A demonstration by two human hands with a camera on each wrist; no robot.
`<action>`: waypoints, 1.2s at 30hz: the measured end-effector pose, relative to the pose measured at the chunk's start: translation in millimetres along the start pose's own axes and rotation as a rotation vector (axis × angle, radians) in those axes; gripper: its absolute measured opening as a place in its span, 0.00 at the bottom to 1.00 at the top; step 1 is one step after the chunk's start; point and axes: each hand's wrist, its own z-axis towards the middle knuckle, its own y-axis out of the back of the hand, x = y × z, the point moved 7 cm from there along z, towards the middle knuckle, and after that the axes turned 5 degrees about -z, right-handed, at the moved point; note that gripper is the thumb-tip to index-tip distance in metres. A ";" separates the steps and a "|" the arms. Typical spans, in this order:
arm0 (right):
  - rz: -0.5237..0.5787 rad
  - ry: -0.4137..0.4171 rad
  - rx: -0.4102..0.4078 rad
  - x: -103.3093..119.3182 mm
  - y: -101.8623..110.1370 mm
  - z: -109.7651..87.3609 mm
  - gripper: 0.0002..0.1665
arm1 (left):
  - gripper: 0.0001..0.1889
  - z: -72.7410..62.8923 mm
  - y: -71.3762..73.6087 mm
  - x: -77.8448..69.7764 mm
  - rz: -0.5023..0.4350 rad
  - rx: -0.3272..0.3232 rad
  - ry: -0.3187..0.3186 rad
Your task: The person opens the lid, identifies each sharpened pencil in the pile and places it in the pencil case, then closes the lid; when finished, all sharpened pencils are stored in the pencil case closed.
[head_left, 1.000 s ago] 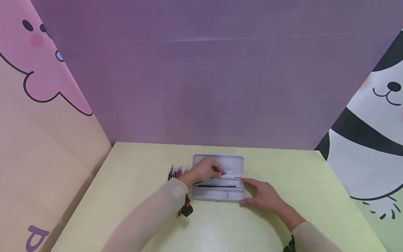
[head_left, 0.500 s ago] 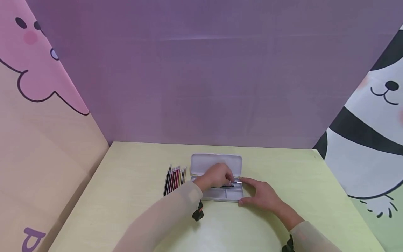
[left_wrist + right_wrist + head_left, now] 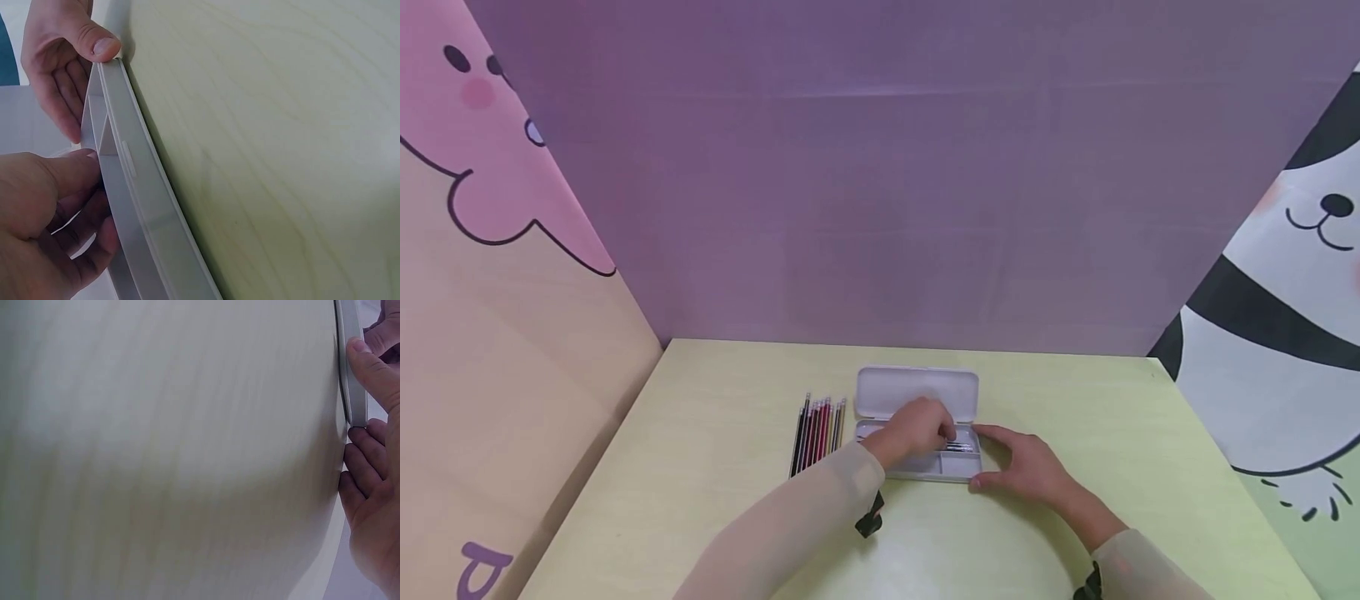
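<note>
A white pencil case (image 3: 917,478) lies on the table with its lid (image 3: 917,392) folded back. My left hand (image 3: 917,429) reaches into its tray, thumb and fingertips together at a pencil near the right end. Light pencil ends (image 3: 959,447) show just past the fingertips, while the hand covers most of the tray. In the left wrist view, my left fingers (image 3: 81,231) curl down behind the case's front wall (image 3: 140,175). My right hand (image 3: 1026,467) holds the case's right end, thumb (image 3: 369,365) at the front corner and fingers at the back.
Several pencils (image 3: 816,429), dark, red and yellowish, lie side by side left of the case, partly behind the left sleeve (image 3: 790,517). The pale yellow table (image 3: 1112,417) meets a purple backdrop (image 3: 880,208) at its far edge. Printed panels stand on both sides.
My left hand has moved from above the lid hinge down and right into the tray, bringing the pencil in. The right hand has stayed at the case's right end.
</note>
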 end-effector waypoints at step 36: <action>0.008 -0.008 -0.005 -6.1 2.2 4.5 0.55 | 0.16 -112.4 92.7 101.7 -0.562 -0.210 0.179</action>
